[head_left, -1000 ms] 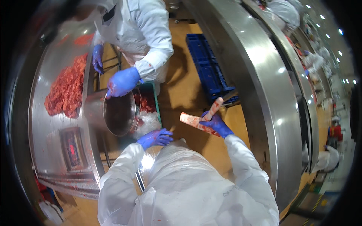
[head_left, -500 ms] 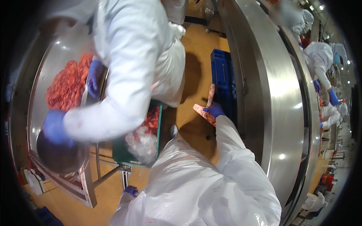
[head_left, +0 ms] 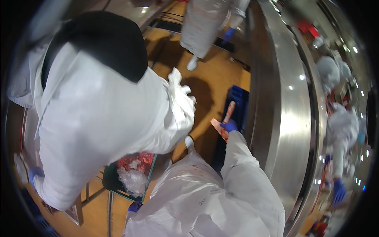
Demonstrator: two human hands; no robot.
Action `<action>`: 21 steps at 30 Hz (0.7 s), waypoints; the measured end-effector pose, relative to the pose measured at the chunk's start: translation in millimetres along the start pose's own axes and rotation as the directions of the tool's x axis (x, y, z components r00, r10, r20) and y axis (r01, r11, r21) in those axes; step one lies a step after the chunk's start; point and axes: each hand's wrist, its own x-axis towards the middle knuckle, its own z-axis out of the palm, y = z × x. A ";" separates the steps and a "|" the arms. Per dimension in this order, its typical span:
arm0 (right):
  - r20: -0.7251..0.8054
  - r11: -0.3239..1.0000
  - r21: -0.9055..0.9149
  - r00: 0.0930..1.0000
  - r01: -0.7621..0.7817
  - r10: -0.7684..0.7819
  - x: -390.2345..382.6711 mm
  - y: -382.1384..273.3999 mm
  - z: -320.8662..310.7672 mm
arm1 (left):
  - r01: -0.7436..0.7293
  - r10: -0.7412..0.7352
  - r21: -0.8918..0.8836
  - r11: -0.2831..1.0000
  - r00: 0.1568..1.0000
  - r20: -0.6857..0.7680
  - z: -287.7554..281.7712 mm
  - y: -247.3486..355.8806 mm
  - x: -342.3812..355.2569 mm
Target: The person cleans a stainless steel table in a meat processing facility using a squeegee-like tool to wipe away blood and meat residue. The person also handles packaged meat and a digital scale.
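Note:
My right hand [head_left: 229, 126], in a blue glove, is closed round what look like meaty bones [head_left: 220, 130]. Two pale-red, long ends stick out of the grip in a V; whether they are one piece or two I cannot tell. A blue crate [head_left: 238, 94] is on the floor just beyond and beside this hand. Low on the left, my gloved left hand [head_left: 135, 206] hangs near a green crate [head_left: 111, 185]. Its fingers are too small and partly hidden to read. Red meat [head_left: 147, 158] and crumpled clear plastic [head_left: 132, 181] lie in the green crate.
Close on my left a co-worker in white [head_left: 98, 118] bends over, one blue-gloved hand [head_left: 36, 173] at a steel table's side. Along my right runs a long steel counter [head_left: 292, 130]. Another person [head_left: 203, 27] stands ahead on the tan floor; more people work beyond the counter.
The co-worker on the left has leaned across, now hiding the meat on the steel tray. My view has shifted; my right hand still holds the meaty bones beside the blue crate.

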 end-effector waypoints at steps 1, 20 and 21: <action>0.024 0.999 0.037 1.000 0.006 -0.007 12.9 -10.1 -1.3 | -0.014 0.013 -0.039 0.999 1.000 -0.024 10.3 -2.1 -4.6; 0.303 0.993 -0.078 0.951 0.091 -0.064 286.2 -205.3 -30.4 | 0.017 -0.071 -0.279 0.960 0.981 -0.182 313.7 91.9 -64.5; 0.351 0.993 -0.060 0.933 0.105 -0.078 302.4 -207.9 -34.4 | 0.015 -0.070 -0.290 0.957 0.981 -0.180 330.3 95.8 -61.7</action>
